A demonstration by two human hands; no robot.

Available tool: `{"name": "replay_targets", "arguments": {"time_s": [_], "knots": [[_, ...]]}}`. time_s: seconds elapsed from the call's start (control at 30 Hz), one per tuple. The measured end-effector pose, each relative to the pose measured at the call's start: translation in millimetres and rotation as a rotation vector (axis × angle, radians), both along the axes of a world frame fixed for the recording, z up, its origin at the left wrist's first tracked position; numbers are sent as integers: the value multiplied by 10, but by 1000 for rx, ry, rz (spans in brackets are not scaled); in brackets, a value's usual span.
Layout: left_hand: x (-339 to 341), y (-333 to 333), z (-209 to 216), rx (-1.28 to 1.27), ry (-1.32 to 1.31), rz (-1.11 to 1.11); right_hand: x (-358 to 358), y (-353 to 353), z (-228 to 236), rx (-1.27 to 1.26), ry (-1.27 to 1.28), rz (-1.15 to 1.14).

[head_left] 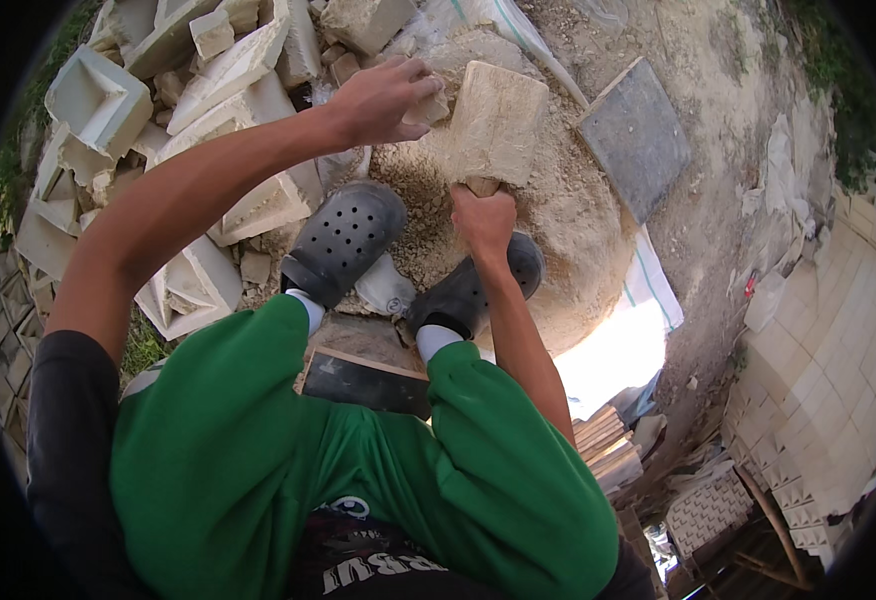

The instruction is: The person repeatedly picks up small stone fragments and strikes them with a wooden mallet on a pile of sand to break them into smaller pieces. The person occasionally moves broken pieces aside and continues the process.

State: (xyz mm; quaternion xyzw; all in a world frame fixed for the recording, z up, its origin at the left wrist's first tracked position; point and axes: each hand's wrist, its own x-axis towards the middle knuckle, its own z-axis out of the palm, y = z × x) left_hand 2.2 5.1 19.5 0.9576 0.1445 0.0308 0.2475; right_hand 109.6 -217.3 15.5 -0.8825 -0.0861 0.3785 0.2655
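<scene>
Two green trouser legs [218, 420] sit nearest, a dark board [363, 384] between them. Next we log two perforated dark gray clogs [348, 235], pale socks at the ankles. Right hand [485, 215]: fingers wrapped around the handle of a dust-coated mallet [498, 120], blocky head pointing away, above pale crushed rubble [423, 195]; we can't tell if the head touches down. Left hand [383, 100]: thumb and fingers pinching a pale chunk [432, 106], just left of the mallet head. Beyond, we tag broken cast blocks [228, 90] heaped left, a gray square slab [638, 138] right of the mallet, white striped sheeting [653, 285] near it. Farthest right: pale tiles [818, 370] in rows.
</scene>
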Motion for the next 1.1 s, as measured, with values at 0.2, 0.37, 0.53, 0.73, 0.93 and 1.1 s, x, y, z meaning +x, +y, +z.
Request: {"name": "replay_targets", "arguments": {"time_s": [0.2, 0.37, 0.53, 0.73, 0.93, 1.1], "knots": [[-41, 27, -29, -18, -25, -10, -61, -89, -119, 289, -253, -27], [-49, 34, -24, -27, -16, -1, -6, -54, 14, 616, -280, -68], [-45, 40, 3, -24, 13, 8, -14, -59, -153, -55, -45, 104], [-39, 52, -71, -20, -57, -8, 66, -12, 77, 312, -299, 19], [-40, 39, -71, -50, -67, 43, 100, -26, -20, 408, -316, 45], [-40, 49, -46, -59, -15, 37, 247, 40, 86, -29, -32, 42]]}}
